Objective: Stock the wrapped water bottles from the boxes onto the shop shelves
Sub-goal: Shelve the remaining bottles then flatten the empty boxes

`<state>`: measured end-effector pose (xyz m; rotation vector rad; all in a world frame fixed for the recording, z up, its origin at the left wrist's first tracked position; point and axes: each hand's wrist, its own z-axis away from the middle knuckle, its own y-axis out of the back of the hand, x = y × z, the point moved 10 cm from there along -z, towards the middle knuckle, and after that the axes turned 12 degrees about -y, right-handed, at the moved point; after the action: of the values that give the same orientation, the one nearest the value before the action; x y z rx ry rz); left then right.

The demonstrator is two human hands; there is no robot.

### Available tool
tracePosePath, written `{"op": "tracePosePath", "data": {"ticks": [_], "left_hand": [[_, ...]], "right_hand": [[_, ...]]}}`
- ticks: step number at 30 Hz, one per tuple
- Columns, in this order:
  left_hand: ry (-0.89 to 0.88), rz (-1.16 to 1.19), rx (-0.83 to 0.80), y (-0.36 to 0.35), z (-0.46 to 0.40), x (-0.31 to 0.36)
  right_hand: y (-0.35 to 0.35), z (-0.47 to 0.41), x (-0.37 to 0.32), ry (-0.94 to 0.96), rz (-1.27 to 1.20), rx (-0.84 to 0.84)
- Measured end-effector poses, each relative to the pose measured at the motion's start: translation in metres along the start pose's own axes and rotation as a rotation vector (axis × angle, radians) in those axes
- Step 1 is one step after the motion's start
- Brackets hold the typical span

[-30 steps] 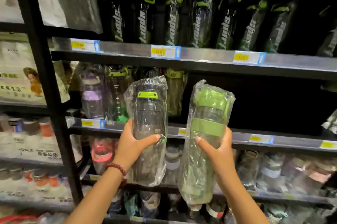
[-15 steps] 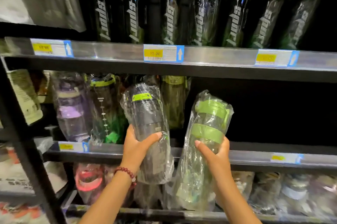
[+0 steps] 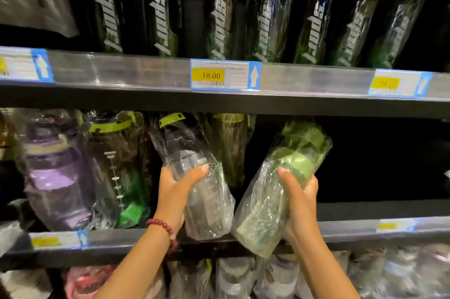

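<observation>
1. The dark bottle (image 3: 194, 177) is clear smoky plastic inside a glossy, crinkled clear plastic wrap.
2. The green bottle (image 3: 282, 191) is translucent plastic with a matt green band, in the same shiny, wrinkled film.
3. The shelf edge (image 3: 136, 72) looks like smooth brushed metal with a dull sheen.
4. The price label (image 3: 225, 75) is paper under a glossy clear strip.
5. The bracelet (image 3: 163, 225) has smooth, polished dark-red beads.
6. The purple bottle (image 3: 53, 177) is frosted plastic under glossy film.
</observation>
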<state>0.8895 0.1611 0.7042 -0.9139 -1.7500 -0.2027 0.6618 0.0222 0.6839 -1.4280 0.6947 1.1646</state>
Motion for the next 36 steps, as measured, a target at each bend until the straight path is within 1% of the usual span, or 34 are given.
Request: {"op": "tracePosePath", "data": {"ticks": [5,8,10,12,15,17,21,24,27,31,33,36], "left_hand": [[0.003,0.031,0.02,-0.007,-0.009,-0.009],[0.03,0.036,0.04,-0.008,-0.012,-0.019],[0.044,0.028,0.081,-0.007,-0.012,-0.024],[0.06,0.025,0.126,-0.007,-0.012,-0.028],[0.077,0.015,0.127,-0.01,-0.016,-0.034],[0.048,-0.001,0.124,-0.011,-0.02,-0.033],[0.032,-0.105,0.102,-0.001,-0.024,-0.037],[0.076,-0.198,0.037,0.005,-0.028,-0.046],[0.054,-0.351,-0.029,0.013,-0.032,-0.049],[0.057,-0.494,-0.117,0.02,-0.033,-0.053],[0.056,-0.516,-0.144,0.021,-0.032,-0.05],[0.039,-0.523,-0.164,0.023,-0.029,-0.041]], "right_hand": [[0.003,-0.02,-0.003,-0.052,-0.036,0.027],[0.004,-0.034,0.003,-0.138,-0.082,0.029],[0.005,-0.041,0.007,-0.17,-0.133,0.031],[0.005,-0.048,0.01,-0.174,-0.161,0.03],[0.01,-0.055,0.011,-0.183,-0.197,0.046],[0.012,-0.059,0.011,-0.191,-0.239,0.04],[0.013,-0.068,0.007,-0.174,-0.362,0.076],[0.011,-0.066,0.004,-0.077,-0.356,0.061],[0.008,-0.057,-0.001,0.095,-0.244,0.024],[-0.008,-0.042,-0.01,0.307,0.016,-0.036],[-0.022,-0.03,-0.017,0.406,0.163,-0.067],[-0.045,-0.016,-0.019,0.494,0.325,-0.126]]}}
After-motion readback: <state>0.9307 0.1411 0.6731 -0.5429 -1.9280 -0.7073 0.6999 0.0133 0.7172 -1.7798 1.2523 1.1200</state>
